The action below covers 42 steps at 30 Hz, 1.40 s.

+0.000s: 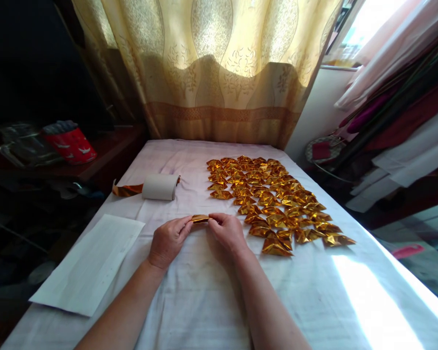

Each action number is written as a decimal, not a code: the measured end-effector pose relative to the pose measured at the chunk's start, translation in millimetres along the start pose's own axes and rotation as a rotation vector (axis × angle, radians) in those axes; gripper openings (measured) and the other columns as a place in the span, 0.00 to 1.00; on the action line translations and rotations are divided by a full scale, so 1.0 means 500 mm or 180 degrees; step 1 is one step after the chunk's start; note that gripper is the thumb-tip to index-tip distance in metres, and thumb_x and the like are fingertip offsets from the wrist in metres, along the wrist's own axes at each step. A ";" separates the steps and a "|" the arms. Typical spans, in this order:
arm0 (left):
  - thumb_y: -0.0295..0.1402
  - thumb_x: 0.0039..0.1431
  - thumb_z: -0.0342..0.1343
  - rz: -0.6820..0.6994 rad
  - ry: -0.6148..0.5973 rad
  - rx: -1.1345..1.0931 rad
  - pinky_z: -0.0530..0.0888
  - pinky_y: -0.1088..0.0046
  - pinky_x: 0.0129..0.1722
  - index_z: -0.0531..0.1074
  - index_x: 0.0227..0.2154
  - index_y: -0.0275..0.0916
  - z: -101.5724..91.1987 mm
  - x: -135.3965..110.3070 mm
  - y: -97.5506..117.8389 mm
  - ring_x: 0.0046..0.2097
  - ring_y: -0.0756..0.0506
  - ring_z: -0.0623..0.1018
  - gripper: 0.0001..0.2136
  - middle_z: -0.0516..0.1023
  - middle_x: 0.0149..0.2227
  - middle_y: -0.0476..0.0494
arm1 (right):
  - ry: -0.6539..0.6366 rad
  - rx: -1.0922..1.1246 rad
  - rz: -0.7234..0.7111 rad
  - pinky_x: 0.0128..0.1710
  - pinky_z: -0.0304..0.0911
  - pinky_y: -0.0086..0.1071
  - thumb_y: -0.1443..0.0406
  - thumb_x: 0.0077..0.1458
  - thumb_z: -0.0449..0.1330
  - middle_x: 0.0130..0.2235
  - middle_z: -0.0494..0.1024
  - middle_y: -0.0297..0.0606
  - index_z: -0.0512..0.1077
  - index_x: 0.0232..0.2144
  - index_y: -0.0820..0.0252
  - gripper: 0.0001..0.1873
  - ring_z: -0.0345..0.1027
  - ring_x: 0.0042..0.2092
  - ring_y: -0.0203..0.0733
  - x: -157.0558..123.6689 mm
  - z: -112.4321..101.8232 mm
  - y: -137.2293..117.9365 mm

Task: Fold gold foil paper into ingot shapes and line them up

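Observation:
A small folded strip of gold foil paper (200,219) is stretched between my two hands, just above the white cloth (190,296). My left hand (170,239) pinches its left end, and my right hand (228,231) grips the right end between thumb and fingers. Right of my hands, many boat-shaped folded gold foil pieces (266,194) lie in rough rows. Beyond my left hand, a white cardboard tube (159,187) lies on its side, with gold foil sheets (128,190) sticking out at both ends.
A white sheet of paper (89,265) lies at the left edge of the cloth. On a dark cabinet at left stand a red tin (70,142) and a glass jug (27,143). A patterned curtain (219,73) hangs behind; clothes (405,112) hang at right.

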State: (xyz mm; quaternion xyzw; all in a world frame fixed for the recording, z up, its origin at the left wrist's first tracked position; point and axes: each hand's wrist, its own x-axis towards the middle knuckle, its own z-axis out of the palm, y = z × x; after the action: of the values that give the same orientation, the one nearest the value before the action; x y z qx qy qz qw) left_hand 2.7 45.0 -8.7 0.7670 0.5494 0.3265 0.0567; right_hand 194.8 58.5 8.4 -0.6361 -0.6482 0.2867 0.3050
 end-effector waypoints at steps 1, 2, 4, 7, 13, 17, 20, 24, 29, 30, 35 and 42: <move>0.39 0.67 0.49 0.0040 0.0003 0.0024 0.78 0.70 0.44 0.79 0.45 0.41 0.001 0.000 -0.002 0.41 0.44 0.83 0.15 0.84 0.43 0.42 | -0.0034 0.0023 -0.0009 0.38 0.67 0.29 0.64 0.56 0.56 0.35 0.84 0.31 0.82 0.38 0.52 0.14 0.77 0.37 0.41 0.001 -0.001 0.002; 0.39 0.68 0.48 0.0085 0.0010 0.0070 0.78 0.70 0.44 0.78 0.46 0.41 0.002 0.000 -0.003 0.41 0.44 0.83 0.15 0.84 0.43 0.42 | -0.0069 0.0056 -0.0033 0.38 0.68 0.28 0.64 0.57 0.56 0.35 0.84 0.31 0.82 0.38 0.51 0.14 0.77 0.37 0.41 0.002 -0.002 0.005; 0.38 0.68 0.47 0.0181 0.0024 0.0223 0.78 0.69 0.43 0.78 0.46 0.40 0.004 0.000 -0.005 0.41 0.44 0.83 0.16 0.84 0.43 0.41 | -0.0130 0.0130 -0.0117 0.40 0.68 0.29 0.63 0.58 0.56 0.36 0.85 0.31 0.82 0.38 0.50 0.14 0.78 0.37 0.41 0.003 -0.002 0.010; 0.37 0.68 0.48 0.0242 0.0011 0.0443 0.78 0.68 0.42 0.78 0.45 0.39 0.004 0.000 -0.005 0.40 0.44 0.82 0.15 0.84 0.42 0.41 | -0.0144 0.0188 -0.0168 0.42 0.69 0.30 0.64 0.59 0.56 0.39 0.84 0.33 0.82 0.38 0.50 0.14 0.78 0.38 0.42 0.004 0.000 0.017; 0.35 0.65 0.50 -0.0193 -0.0005 0.0443 0.76 0.68 0.43 0.78 0.43 0.40 0.001 0.004 0.000 0.41 0.43 0.82 0.12 0.84 0.42 0.43 | -0.0057 0.0235 -0.0223 0.46 0.70 0.33 0.64 0.59 0.57 0.42 0.84 0.34 0.81 0.42 0.48 0.14 0.79 0.42 0.43 0.003 0.010 0.021; 0.37 0.64 0.52 -0.0566 -0.0115 0.0253 0.75 0.70 0.38 0.78 0.38 0.42 -0.005 0.007 0.003 0.37 0.44 0.82 0.11 0.84 0.38 0.46 | 0.0040 0.0104 -0.0135 0.46 0.70 0.33 0.63 0.59 0.58 0.43 0.84 0.34 0.81 0.43 0.49 0.13 0.78 0.42 0.44 0.002 0.014 0.017; 0.38 0.63 0.52 -0.0770 -0.0131 0.0156 0.74 0.71 0.36 0.78 0.36 0.43 -0.008 0.009 0.002 0.36 0.44 0.82 0.11 0.84 0.36 0.47 | 0.0164 -0.0177 0.0013 0.45 0.70 0.34 0.62 0.59 0.59 0.42 0.84 0.37 0.81 0.42 0.52 0.13 0.78 0.42 0.45 0.002 0.014 0.011; 0.38 0.64 0.51 -0.0746 -0.0131 0.0162 0.74 0.71 0.37 0.79 0.36 0.42 -0.006 0.010 -0.001 0.37 0.44 0.82 0.12 0.84 0.36 0.46 | 0.0227 -0.0343 -0.0044 0.42 0.70 0.33 0.61 0.60 0.58 0.40 0.84 0.35 0.82 0.39 0.49 0.12 0.78 0.40 0.44 0.000 0.013 0.010; 0.37 0.65 0.49 -0.0547 -0.0094 0.0319 0.74 0.72 0.36 0.79 0.35 0.42 -0.005 0.009 0.001 0.36 0.44 0.82 0.13 0.84 0.36 0.45 | 0.0275 -0.0315 -0.0180 0.41 0.67 0.30 0.62 0.59 0.59 0.39 0.84 0.34 0.82 0.38 0.50 0.11 0.78 0.40 0.42 -0.001 0.016 0.016; 0.37 0.65 0.49 -0.0515 -0.0089 0.0358 0.73 0.72 0.36 0.79 0.35 0.41 -0.005 0.009 0.001 0.36 0.44 0.82 0.13 0.84 0.36 0.45 | 0.0281 -0.0316 -0.0196 0.40 0.67 0.30 0.63 0.59 0.59 0.39 0.84 0.34 0.82 0.38 0.50 0.11 0.78 0.40 0.42 -0.002 0.017 0.017; 0.36 0.65 0.48 -0.0430 -0.0113 0.0549 0.73 0.72 0.36 0.78 0.36 0.42 -0.003 0.007 0.000 0.36 0.44 0.81 0.13 0.84 0.35 0.45 | 0.0316 -0.0446 -0.0300 0.38 0.66 0.30 0.64 0.59 0.59 0.37 0.84 0.36 0.82 0.38 0.51 0.11 0.78 0.39 0.42 -0.003 0.018 0.016; 0.34 0.66 0.47 -0.0348 -0.0161 0.0808 0.72 0.71 0.35 0.77 0.34 0.41 0.003 0.005 -0.002 0.36 0.44 0.80 0.13 0.83 0.35 0.44 | 0.0407 -0.0700 -0.0473 0.36 0.63 0.27 0.64 0.60 0.59 0.34 0.84 0.35 0.82 0.34 0.51 0.10 0.77 0.36 0.40 -0.007 0.023 0.013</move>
State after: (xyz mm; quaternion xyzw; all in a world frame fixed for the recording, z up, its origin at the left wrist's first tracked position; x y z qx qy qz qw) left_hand 3.3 47.9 -9.1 0.7449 0.6257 0.2314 -0.0092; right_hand 190.2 55.6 -4.1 -0.6330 -0.7002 0.1494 0.2945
